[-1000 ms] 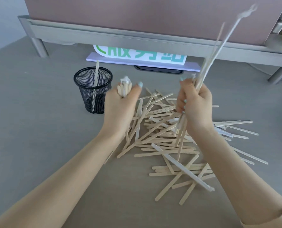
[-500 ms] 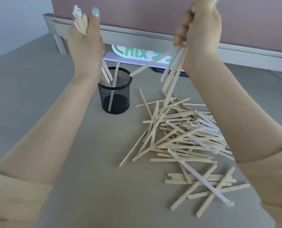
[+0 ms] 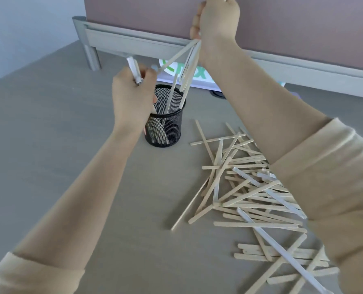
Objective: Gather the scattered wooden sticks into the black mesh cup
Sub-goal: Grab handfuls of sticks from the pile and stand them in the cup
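**Two handfuls at the cup, most sticks still loose**

Grey-brown surface [image 3: 49, 145] is backed by a mauve panel on a metal frame. Toward its far edge the black mesh cup [image 3: 165, 124] is seen, a few sticks already inside. A bundle is clasped in the left hand [image 3: 131, 98], its grip closed just over the rim. More sticks are held higher in the right hand [image 3: 216, 18], tips angled into the cup. A large scattered pile [image 3: 250, 194] is left toward the right edge, so the task is judged early.
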`<control>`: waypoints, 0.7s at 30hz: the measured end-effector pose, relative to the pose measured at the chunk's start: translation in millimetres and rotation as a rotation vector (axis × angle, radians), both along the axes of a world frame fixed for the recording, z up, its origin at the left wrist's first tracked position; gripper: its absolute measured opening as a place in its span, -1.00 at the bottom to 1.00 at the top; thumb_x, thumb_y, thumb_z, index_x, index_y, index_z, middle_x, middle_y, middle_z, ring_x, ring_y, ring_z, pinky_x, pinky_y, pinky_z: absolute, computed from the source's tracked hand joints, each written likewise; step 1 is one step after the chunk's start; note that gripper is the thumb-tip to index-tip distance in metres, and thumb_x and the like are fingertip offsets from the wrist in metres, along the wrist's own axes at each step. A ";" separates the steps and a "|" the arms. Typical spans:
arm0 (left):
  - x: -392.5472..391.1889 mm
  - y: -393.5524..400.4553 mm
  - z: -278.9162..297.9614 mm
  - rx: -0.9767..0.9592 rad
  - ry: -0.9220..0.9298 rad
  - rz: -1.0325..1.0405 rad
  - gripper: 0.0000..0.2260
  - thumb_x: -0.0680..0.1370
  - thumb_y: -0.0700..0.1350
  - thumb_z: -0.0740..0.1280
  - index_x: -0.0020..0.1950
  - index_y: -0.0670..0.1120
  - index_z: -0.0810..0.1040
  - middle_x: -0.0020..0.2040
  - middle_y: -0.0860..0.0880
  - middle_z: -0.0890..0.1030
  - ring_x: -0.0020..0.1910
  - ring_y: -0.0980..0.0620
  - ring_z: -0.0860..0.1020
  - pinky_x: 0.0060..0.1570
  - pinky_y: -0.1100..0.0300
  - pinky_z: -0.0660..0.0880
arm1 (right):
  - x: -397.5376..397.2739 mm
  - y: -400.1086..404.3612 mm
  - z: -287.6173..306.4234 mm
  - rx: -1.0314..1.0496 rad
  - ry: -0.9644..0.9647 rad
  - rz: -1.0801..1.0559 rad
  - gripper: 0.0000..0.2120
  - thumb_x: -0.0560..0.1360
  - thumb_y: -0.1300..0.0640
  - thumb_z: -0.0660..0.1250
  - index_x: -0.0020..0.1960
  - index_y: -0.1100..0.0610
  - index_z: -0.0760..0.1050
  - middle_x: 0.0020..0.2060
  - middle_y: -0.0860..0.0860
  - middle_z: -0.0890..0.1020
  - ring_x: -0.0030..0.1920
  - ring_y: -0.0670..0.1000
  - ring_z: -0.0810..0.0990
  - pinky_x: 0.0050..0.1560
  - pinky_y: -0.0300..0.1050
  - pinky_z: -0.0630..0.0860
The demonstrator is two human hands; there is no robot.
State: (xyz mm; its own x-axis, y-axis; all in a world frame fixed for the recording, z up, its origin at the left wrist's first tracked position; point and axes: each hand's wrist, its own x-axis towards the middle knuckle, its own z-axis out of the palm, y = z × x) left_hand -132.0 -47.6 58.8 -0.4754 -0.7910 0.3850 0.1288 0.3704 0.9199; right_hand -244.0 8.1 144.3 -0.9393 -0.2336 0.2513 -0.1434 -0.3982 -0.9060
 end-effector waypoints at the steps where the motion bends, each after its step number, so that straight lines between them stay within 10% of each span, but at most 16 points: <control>1: -0.4 2.8 0.2 -0.011 -0.017 -0.018 -0.78 0.49 -0.18 0.22 -0.23 -0.34 0.43 -0.48 -0.14 0.34 -0.62 0.12 0.36 -0.57 0.31 0.30 | 2.4 1.3 -1.7 0.018 0.014 0.014 -0.69 0.51 0.30 0.08 -0.35 0.11 0.10 -0.51 0.01 0.18 -0.53 -0.02 0.11 -0.58 -0.27 0.13; 10: -2.8 6.2 -13.2 -0.065 0.020 0.038 -0.92 0.47 -0.13 0.27 -0.07 -0.01 0.50 -0.08 0.13 0.41 -0.03 0.18 0.45 -0.10 0.49 0.33 | 16.8 -14.2 -45.0 0.243 0.166 0.061 -0.58 0.49 0.01 0.27 -0.38 0.04 0.08 -0.48 -0.01 0.17 -0.42 0.01 0.12 -0.37 -0.06 0.15; 21: -3.5 3.6 -19.3 -0.034 -0.060 -0.101 -0.88 0.52 -0.03 0.28 0.03 0.00 0.49 -0.19 0.19 0.50 -0.23 0.31 0.44 -0.18 0.49 0.35 | 21.4 -7.0 -14.3 0.115 0.126 0.005 -0.60 0.51 0.11 0.22 -0.33 0.06 0.02 -0.43 0.03 0.11 -0.32 0.09 0.07 -0.38 -0.06 0.07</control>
